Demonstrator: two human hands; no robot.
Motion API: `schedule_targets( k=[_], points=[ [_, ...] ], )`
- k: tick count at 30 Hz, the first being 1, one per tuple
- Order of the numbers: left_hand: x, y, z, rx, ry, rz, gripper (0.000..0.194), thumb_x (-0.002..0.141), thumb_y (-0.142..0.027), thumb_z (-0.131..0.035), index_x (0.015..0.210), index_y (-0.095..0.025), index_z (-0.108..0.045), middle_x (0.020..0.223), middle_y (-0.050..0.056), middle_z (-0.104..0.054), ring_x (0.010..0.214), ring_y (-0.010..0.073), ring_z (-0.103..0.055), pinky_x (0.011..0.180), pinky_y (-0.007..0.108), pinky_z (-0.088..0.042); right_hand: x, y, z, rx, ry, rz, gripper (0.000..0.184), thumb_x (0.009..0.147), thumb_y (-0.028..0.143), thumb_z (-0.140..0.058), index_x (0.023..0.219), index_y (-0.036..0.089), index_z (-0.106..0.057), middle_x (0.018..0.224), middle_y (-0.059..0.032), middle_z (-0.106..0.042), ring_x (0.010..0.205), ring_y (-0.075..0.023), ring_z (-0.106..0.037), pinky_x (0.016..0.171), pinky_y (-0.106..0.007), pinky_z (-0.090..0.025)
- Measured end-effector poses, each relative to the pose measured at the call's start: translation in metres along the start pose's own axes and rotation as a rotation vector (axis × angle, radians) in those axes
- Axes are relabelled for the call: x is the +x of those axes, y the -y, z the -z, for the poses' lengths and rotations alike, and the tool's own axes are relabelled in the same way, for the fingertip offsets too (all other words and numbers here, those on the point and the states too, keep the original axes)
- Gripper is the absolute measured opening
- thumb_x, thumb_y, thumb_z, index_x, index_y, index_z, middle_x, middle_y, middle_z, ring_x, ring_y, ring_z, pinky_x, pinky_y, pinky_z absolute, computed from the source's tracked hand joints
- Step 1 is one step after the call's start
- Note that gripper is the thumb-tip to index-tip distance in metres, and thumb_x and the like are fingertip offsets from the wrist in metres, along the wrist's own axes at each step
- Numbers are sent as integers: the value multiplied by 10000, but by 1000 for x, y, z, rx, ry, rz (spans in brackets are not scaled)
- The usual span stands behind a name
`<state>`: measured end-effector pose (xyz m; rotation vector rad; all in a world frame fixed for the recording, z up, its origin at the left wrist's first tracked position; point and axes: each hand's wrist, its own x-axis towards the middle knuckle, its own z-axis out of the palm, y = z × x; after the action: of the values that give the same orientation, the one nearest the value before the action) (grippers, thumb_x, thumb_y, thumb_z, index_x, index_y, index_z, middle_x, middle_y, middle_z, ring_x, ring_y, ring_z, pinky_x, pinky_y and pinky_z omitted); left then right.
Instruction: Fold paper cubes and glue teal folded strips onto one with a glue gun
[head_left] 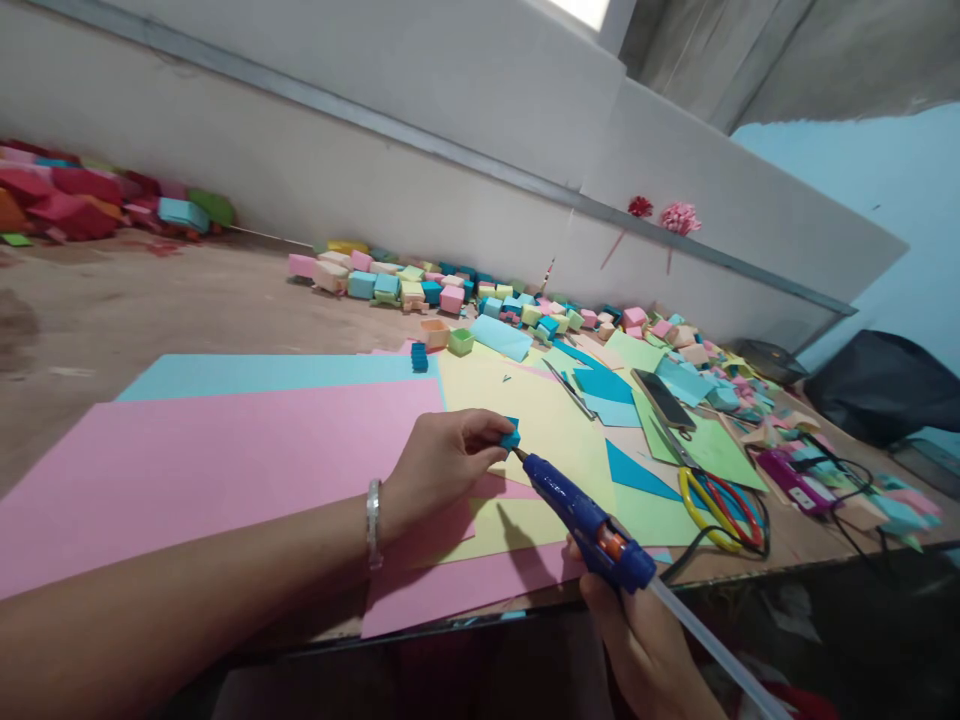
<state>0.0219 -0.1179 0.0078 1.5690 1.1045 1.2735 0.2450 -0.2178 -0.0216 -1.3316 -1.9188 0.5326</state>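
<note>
The left hand (442, 462) pinches a small blue cube (511, 437) over the yellow paper (540, 420) – the glue gun (585, 515), gripped in the right hand (637, 640), touches it. Gluing looks only begun – many finished cubes (450, 290) lie beyond the yellow paper.

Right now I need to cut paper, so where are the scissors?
In the head view, the scissors lie right of the blue glue gun, on the green sheet near the table's front edge, just below the phone.

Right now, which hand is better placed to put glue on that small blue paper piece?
The right hand: it grips the glue gun, whose nozzle meets the blue piece pinched in the left hand.
</note>
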Motion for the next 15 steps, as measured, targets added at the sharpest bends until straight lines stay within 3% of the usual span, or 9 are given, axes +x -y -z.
schedule_targets(
  k=[15],
  points=[
    [-1,5,0,109,17,-113,171,725,-117,-683,863,-189,-754,872,19,-780,783,179,-740,780,302,-612,1,2,-8,-38,-24,56,177,983,346,-424,1032,235,-554,879,-25,-654,793,-183,-643,674,-253,-523]
  ],
)
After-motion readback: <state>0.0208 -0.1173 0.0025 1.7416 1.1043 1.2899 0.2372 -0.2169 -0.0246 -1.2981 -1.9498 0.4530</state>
